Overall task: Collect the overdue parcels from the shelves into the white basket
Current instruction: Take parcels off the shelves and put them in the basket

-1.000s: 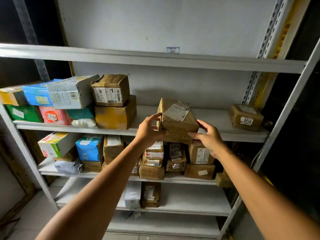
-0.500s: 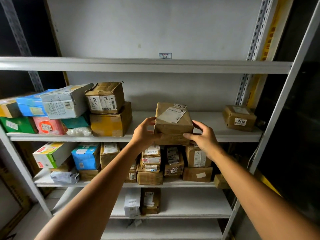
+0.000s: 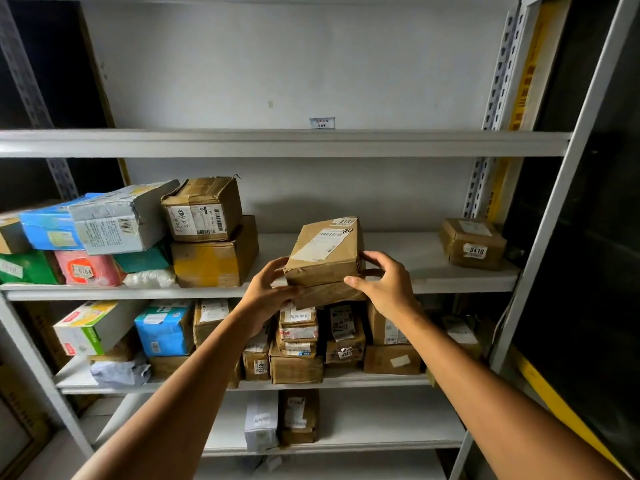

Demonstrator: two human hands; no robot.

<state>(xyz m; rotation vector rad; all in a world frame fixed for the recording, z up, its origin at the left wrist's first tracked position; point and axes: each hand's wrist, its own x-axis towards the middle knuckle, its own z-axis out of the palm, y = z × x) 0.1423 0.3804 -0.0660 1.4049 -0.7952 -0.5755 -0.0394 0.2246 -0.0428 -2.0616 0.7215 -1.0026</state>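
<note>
At nine o'clock, boxes (image 3: 214, 251) crowd the shelf (image 3: 420, 249). The left hand (image 3: 266, 296) grips the tilted parcel (image 3: 325, 254) at its seven o'clock corner; the right hand (image 3: 388, 289) curls round its four o'clock side. The parcel is at the shelf's front edge, with a labelled box (image 3: 472, 244) at its three o'clock.

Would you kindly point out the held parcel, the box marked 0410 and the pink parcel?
held parcel (image 3: 323, 244): head view, label on its top face.
box marked 0410 (image 3: 475, 250): head view, its numbered sticker.
pink parcel (image 3: 104, 270): head view, its front face.
</note>
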